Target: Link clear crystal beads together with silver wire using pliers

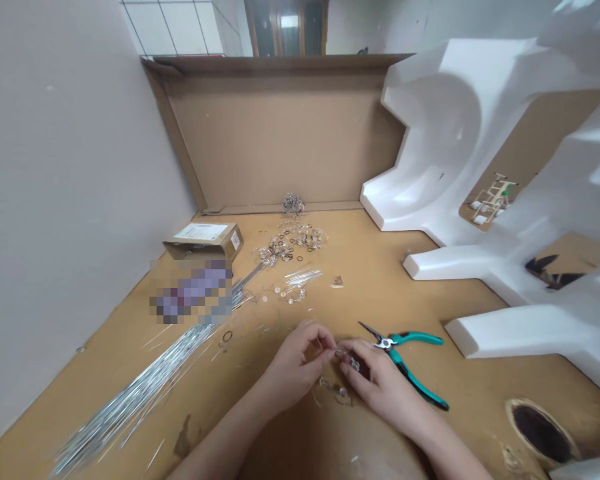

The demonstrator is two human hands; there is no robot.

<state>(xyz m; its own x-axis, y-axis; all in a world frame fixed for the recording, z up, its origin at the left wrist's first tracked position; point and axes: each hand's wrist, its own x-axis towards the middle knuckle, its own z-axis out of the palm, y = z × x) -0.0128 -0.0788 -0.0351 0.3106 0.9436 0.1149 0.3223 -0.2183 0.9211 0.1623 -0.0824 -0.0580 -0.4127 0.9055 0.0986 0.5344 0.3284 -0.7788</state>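
My left hand (300,363) is closed in a pinch at the front middle of the table, thumb against fingertips. What lies in that pinch is too small to make out. Close beside it, my right hand (377,377) curls its fingers around a small clear bead (355,364). Below the two hands lie more clear beads (341,392) with thin wire. Green-handled long-nose pliers (389,344) rest spread apart just past my right hand. To the left, a long bundle of thin silvery wires (145,387) runs slantwise over the table.
Clear beads and dark rings (277,250) lie in a heap farther back, with a wire tangle (293,203) behind. A small cardboard box (205,241) sits at left beside a blurred purple item (195,290). White moulded foam (430,167) borders the right; a cardboard panel (290,140) stands at the back.
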